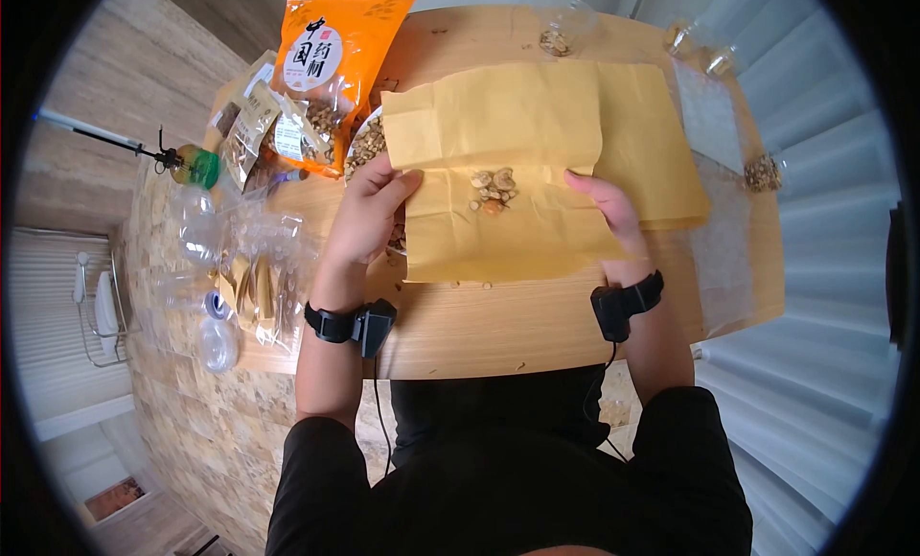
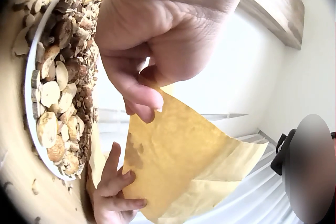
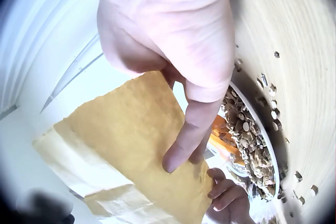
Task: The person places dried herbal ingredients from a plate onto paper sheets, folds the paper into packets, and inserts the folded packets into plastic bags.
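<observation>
A creased sheet of yellow-brown paper point(image 1: 450, 240) is held up over the table between both hands. A small pile of dried slices point(image 1: 494, 189) lies in its middle. My left hand point(image 1: 369, 211) pinches the left edge, thumb on top and fingers underneath. On the opposite edge, my right hand point(image 1: 609, 206) grips the sheet the same way, its fingers point(image 3: 186, 142) spread along the underside. Partly hidden below the paper, a white plate point(image 2: 30, 98) is heaped with dried slices and chopped pieces point(image 2: 63, 92).
More brown paper point(image 1: 652, 144) lies at the right. An orange bag point(image 1: 340, 48) and smaller packets point(image 1: 254, 120) stand at the back left. Clear plastic packaging point(image 1: 278, 278) covers the left side. Plastic tubs point(image 1: 556, 43) sit at the back. Loose bits point(image 3: 275, 113) are scattered on the table point(image 1: 479, 340).
</observation>
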Action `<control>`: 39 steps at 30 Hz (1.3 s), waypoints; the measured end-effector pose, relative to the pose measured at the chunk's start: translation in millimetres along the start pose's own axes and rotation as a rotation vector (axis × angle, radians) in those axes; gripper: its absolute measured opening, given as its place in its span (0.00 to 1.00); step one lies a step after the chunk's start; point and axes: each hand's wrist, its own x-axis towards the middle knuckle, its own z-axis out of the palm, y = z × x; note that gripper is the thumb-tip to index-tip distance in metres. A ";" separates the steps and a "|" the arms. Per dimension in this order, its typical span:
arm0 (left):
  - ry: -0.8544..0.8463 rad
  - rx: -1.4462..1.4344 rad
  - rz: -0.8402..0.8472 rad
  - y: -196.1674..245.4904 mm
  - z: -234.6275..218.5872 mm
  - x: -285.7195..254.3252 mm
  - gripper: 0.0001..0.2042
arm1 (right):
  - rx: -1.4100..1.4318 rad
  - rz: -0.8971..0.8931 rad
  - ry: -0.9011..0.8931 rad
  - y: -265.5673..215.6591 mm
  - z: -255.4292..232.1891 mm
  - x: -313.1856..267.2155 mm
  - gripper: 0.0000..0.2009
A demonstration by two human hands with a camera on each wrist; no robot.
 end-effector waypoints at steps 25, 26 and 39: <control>-0.088 -0.316 -0.140 9.0 5.1 -7.3 0.23 | -0.539 -0.656 -0.203 25.4 -12.0 -9.7 0.20; -0.148 -0.311 -0.156 17.3 5.0 -11.8 0.25 | -0.537 -0.656 -0.203 19.6 -5.7 -6.5 0.20; 0.017 -0.146 0.001 18.9 -6.7 -16.7 0.19 | -0.350 -0.117 -0.046 3.2 8.6 8.3 0.27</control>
